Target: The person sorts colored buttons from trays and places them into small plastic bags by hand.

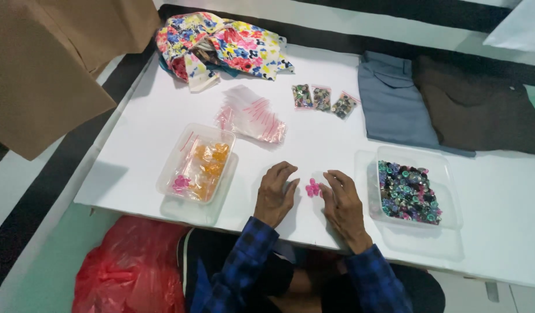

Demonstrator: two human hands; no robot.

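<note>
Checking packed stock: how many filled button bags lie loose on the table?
3, in a row at the table's far side: left bag, middle bag, right bag. Others may sit in the tubs.

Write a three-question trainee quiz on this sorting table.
1. True or false: the pink buttons lie on the white table between the left hand and the right hand.
2. Which container holds the mixed dark buttons? A. the clear tub by the right hand B. the clear tub by the left hand C. the red plastic bag
3. How many small filled bags lie beside the blue folded cloth?

Key: 1 true; 2 A; 3 three.
</note>
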